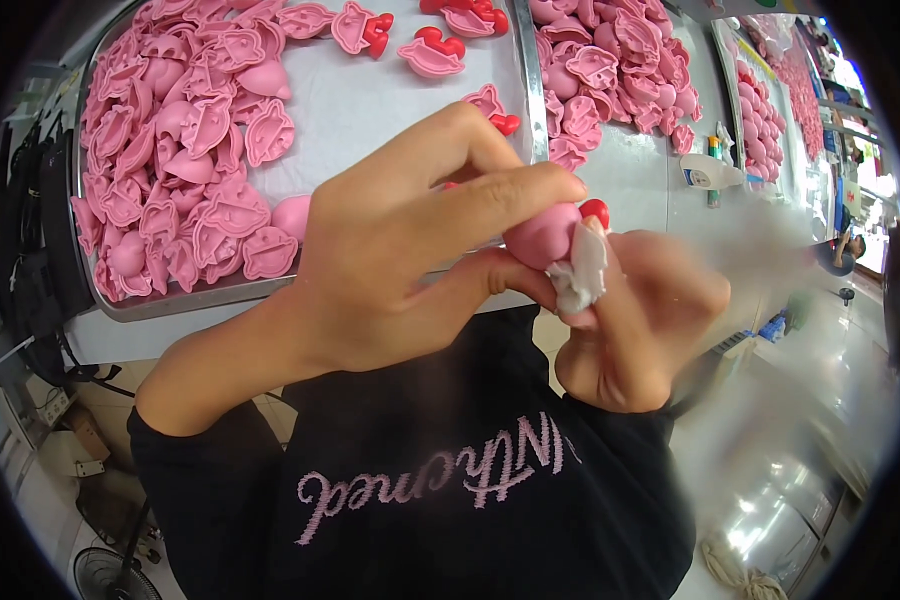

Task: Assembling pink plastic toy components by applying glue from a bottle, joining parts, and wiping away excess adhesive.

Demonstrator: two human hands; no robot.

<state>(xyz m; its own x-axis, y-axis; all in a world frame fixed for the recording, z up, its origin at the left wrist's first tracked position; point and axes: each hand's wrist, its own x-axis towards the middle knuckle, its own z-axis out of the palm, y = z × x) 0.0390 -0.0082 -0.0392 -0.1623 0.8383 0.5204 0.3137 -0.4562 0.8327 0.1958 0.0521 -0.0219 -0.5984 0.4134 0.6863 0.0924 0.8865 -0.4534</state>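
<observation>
My left hand (400, 240) grips a small pink moulded toy part (542, 236) with a red piece (595, 210) on its far side, thumb below and fingers over the top. My right hand (640, 320) is pressed against the part from the right, pinching a crumpled white cloth (582, 272) against the pink surface. The right hand is blurred. Both hands are raised close to the camera, above the front edge of a metal tray (200, 298).
The metal tray holds a heap of pink duck-shaped parts (185, 150) on its left and a few pink-and-red parts (432, 52) at the back. A second heap (610, 70) lies to the right, next to a white squeeze bottle (712, 173). Another tray (760, 120) stands far right.
</observation>
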